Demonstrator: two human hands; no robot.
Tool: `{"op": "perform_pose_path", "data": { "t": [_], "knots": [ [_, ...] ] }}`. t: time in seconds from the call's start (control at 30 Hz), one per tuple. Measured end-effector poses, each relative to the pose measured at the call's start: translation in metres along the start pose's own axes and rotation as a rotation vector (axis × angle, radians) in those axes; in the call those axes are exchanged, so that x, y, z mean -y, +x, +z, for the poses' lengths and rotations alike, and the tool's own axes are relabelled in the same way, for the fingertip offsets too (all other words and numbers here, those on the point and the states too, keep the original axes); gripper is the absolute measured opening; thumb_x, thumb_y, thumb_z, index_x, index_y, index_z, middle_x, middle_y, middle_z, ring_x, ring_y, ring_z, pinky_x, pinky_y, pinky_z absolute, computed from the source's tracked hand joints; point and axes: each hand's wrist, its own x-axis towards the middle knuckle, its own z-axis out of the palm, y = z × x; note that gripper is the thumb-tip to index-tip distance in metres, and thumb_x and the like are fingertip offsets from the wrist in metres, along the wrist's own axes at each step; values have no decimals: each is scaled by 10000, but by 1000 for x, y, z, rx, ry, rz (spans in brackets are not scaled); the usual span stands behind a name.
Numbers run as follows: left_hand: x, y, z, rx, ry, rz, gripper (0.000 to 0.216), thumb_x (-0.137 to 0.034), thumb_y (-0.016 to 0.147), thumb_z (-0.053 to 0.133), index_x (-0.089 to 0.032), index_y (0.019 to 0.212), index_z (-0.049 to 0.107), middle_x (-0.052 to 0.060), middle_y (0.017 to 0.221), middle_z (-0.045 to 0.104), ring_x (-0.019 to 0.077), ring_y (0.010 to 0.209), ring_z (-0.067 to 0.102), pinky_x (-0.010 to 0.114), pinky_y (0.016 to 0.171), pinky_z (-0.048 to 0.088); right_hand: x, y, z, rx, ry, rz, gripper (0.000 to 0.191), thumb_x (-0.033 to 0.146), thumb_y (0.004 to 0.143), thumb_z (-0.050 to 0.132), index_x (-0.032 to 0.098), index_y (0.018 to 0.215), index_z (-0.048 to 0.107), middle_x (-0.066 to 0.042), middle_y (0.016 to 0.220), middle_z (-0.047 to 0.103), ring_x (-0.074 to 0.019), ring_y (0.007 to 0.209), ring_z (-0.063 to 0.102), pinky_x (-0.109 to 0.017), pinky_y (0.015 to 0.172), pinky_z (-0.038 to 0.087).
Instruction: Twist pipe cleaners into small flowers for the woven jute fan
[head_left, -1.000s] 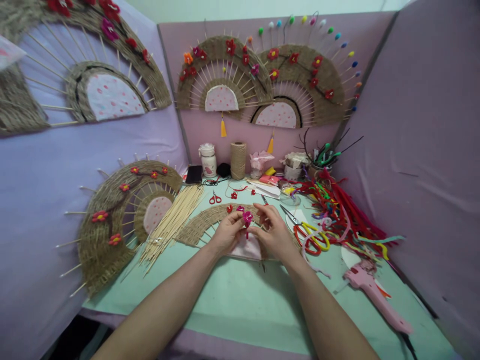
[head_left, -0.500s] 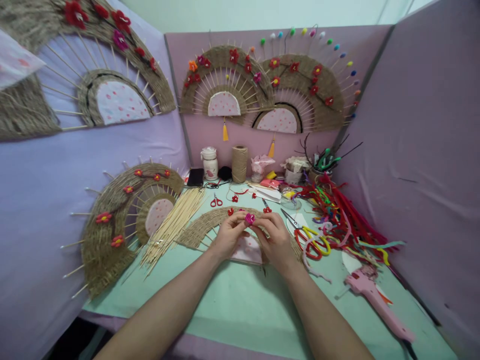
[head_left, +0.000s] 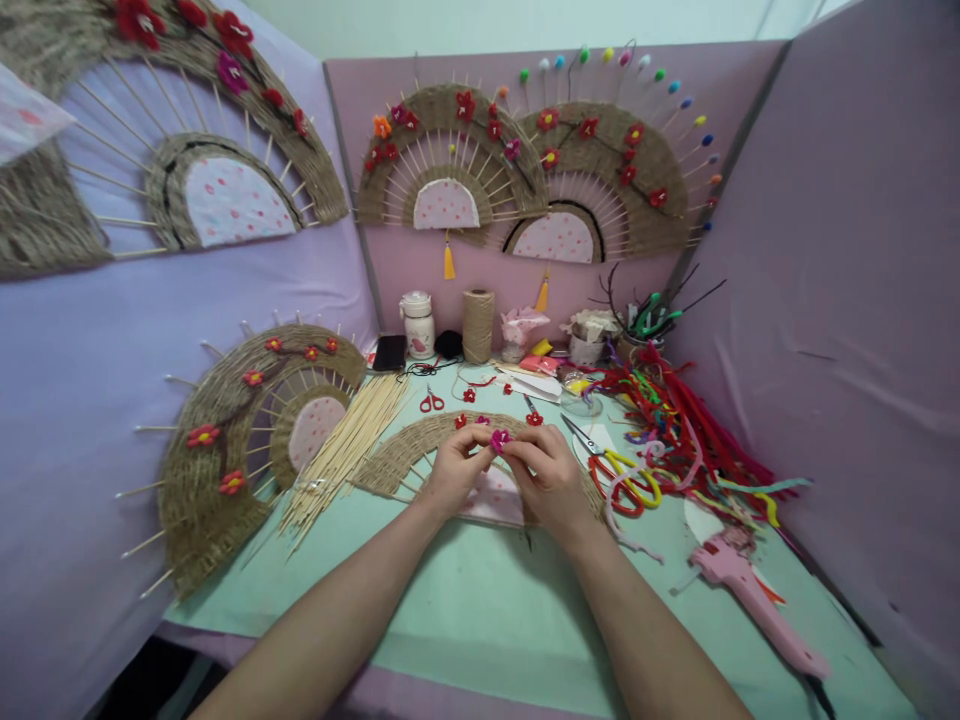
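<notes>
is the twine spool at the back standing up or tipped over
Upright. The twine spool stands on its end on the green table by the back wall, its sides vertical, between the white jar and pink paper.

— Where are the hands?

— Both bare forearms reach forward and angle inward, so the left hand (head_left: pixel 454 468) and right hand (head_left: pixel 551 475) meet at the middle, fingertips almost touching.

— How are they posed?

— Each is knuckles-up, wrist slightly bent, fingers curled in. Thumb and forefinger of both pinch toward one shared point between them; the other fingers tuck loosely below that pinch. The right sits a little lower than the left.
</notes>
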Motion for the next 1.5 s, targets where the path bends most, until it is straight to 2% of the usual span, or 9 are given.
{"op": "perform_pose_path", "data": {
  "t": [0.17,0.33,0.5,0.67,0.83,1.0,1.37,1.43,1.5],
  "knots": [
    [2,1,-3,-33,132,80,80,-242,697,666,-165,717,664,58,819,642,173,851,569,252,663,441,2,3,-3,29,-23,-36,132,197,840,546,228,902,659,-59,870,612,-193,838,501,-349,728,444],
    [2,1,-4,-12,187,68,101,-260,705,663,-160,718,672,66,822,643,174,830,568,254,650,448,1,5,-5,76,-44,-47,139,180,853,522,215,886,652,-62,871,621,-195,831,488,-349,728,442],
    [1,1,-2,-1,74,-1,144,-286,716,659,-161,788,668,44,822,620,111,665,524,218,559,423,3,5,-6,36,31,13,118,230,843,552,222,912,648,-61,896,614,-194,867,520,-349,766,441],
    [-1,1,-3,-38,13,3,139,-279,732,646,-172,818,670,23,792,597,83,605,485,204,533,402,8,10,-10,-58,233,292,132,297,831,551,198,809,634,-46,824,608,-174,805,558,-309,736,445],
    [-1,2,-4,-12,122,80,105,-252,714,655,-180,783,688,56,873,614,134,724,541,230,568,429,7,13,-8,42,386,602,232,375,777,570,163,722,647,-33,734,632,-146,655,538,-260,613,411],
    [-2,1,-2,1,236,139,69,-230,711,649,-184,726,699,61,836,614,166,818,559,276,684,456,4,14,-8,142,538,753,269,409,707,614,143,709,662,-17,658,622,-127,595,503,-239,563,380],
    [0,0,1,-86,323,212,102,-219,721,643,-193,781,721,71,866,638,184,865,579,330,793,446,3,10,1,72,658,906,254,408,680,638,154,684,651,-9,645,620,-116,562,490,-238,544,377],
    [2,1,-1,-77,318,207,102,-211,729,634,-193,783,719,69,866,637,179,854,581,327,789,447,3,10,0,105,662,866,268,418,711,611,154,712,660,-21,675,632,-128,585,510,-245,554,389],
    [5,3,-4,-79,304,199,99,-207,729,632,-186,778,715,68,857,635,176,849,581,322,786,450,4,11,-3,72,594,756,266,407,760,573,157,755,665,-36,726,642,-150,651,539,-263,598,412]
  ]
}}
